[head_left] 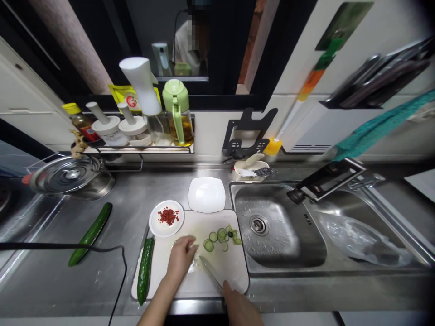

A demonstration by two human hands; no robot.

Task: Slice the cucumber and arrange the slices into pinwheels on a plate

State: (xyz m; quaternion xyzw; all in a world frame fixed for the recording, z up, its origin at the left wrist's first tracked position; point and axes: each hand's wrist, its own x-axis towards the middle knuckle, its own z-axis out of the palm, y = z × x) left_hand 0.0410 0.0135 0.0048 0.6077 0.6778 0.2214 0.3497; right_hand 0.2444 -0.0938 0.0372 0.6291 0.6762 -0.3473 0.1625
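My right fingers (227, 290) grip the knife (211, 272), slanting forward-left toward my curled left fingers (190, 240); their hold I can't tell.

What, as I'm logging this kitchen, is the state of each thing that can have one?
Right hand: closed around knife.
Left hand: fingers bent, hold unclear.
Slices: cut, lying on board.
Board cucumber: whole.
Other cucumber: whole.
Plate: holding red bits.
Dish: face up.
Pot: lid on.
Oil bottle: part full.
Sink: wet.
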